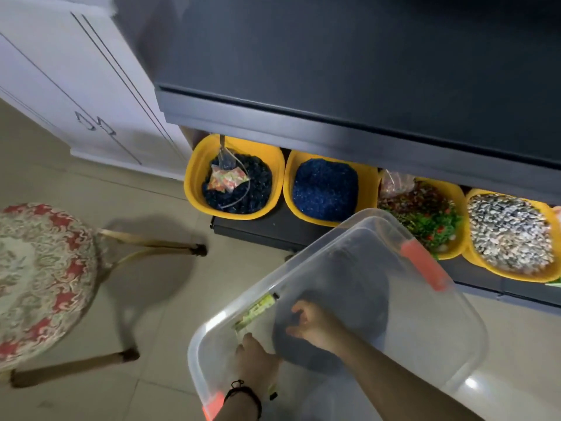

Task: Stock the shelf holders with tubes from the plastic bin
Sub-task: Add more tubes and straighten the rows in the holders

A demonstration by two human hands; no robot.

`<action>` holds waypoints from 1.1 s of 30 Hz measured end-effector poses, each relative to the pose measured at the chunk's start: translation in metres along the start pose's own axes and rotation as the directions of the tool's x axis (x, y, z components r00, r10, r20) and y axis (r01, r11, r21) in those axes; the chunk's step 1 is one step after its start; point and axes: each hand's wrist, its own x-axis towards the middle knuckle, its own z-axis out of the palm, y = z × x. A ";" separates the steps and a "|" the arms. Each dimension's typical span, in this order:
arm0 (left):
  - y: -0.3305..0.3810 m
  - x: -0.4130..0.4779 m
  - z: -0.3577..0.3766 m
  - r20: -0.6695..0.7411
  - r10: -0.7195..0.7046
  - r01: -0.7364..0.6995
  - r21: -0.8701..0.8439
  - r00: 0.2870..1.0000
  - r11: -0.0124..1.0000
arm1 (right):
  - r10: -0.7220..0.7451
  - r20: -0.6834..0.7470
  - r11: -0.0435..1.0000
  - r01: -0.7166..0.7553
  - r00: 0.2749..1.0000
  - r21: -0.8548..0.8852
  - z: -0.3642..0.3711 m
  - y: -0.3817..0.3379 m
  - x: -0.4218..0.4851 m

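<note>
While we are looking down into the clear rectangular plastic bin (440,344) with orange latches, our right hand (312,326) is hovering inside it, fingers loosely curled round nothing. Our left hand (255,357) is lying at the near left wall, fingertips just beside the slim green-and-yellow tube (256,311) resting along that wall; we cannot tell whether this hand is gripping anything.
</note>
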 end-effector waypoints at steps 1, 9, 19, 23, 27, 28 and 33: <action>-0.005 0.005 0.003 0.006 -0.012 0.012 -0.046 1.000 0.999 | -0.005 -0.002 0.999 0.005 1.000 0.035 0.004 -0.001 0.005; -0.010 0.020 0.018 -0.075 -0.053 0.048 -0.068 0.996 0.997 | 0.119 -0.060 0.911 -0.084 0.991 0.404 0.032 -0.016 0.045; -0.018 0.018 0.030 -0.007 0.126 -0.119 0.280 0.992 0.953 | 0.198 -0.133 0.814 -0.088 0.971 0.574 0.050 -0.014 0.067; -0.020 0.017 0.032 0.053 0.125 -0.136 0.356 0.991 0.925 | 0.198 -0.146 0.792 -0.071 0.969 0.607 0.041 0.002 0.061; -0.018 0.014 0.029 0.087 0.097 -0.125 0.409 0.991 0.904 | 0.312 -0.187 0.679 -0.081 0.931 0.729 0.020 0.023 0.053; -0.018 0.016 0.029 0.082 0.092 -0.117 0.399 0.992 0.909 | 0.338 -0.199 0.655 -0.078 0.920 0.752 0.013 0.030 0.050; -0.013 0.018 0.029 0.015 0.082 -0.083 0.206 0.997 0.975 | 0.382 -0.183 0.711 -0.162 0.906 0.684 -0.004 0.058 0.036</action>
